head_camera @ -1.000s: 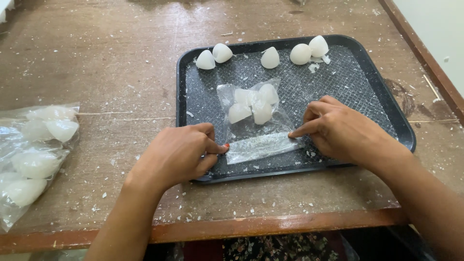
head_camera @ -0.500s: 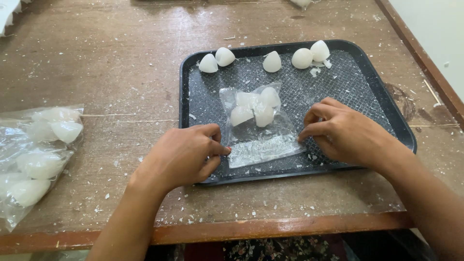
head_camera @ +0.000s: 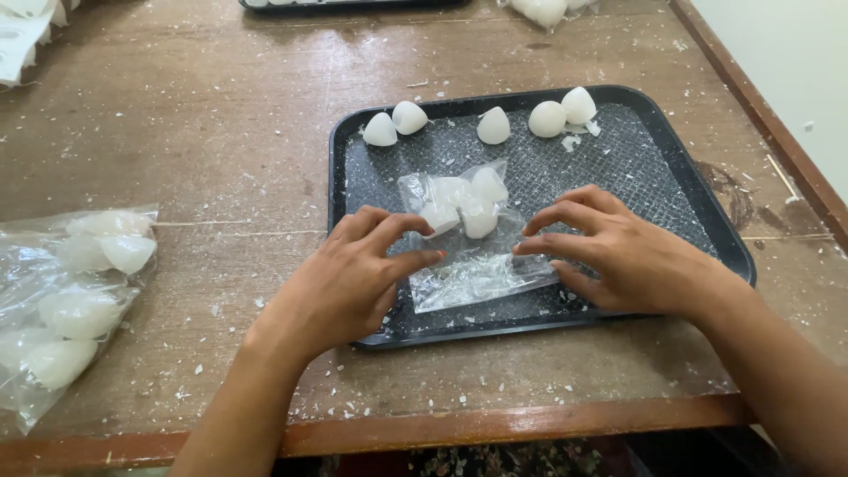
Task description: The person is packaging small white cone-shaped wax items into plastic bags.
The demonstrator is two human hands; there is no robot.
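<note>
A small clear plastic bag with a few white drop-shaped pieces inside lies flat on a black tray. My left hand rests at the bag's left edge, thumb and fingers spread over its open end. My right hand hovers at the bag's right edge, fingertips touching the crinkled plastic. Neither hand grips the bag. Several loose white pieces sit along the tray's far side.
The tray sits on a worn wooden table scattered with white crumbs. A larger clear bag full of white pieces lies at the left. Another dark tray and white objects edge the far side. The table's raised rim runs along the right.
The bag's folded lower end has opened out flat. Both hands have let go of it and spread their fingers above its edges.
</note>
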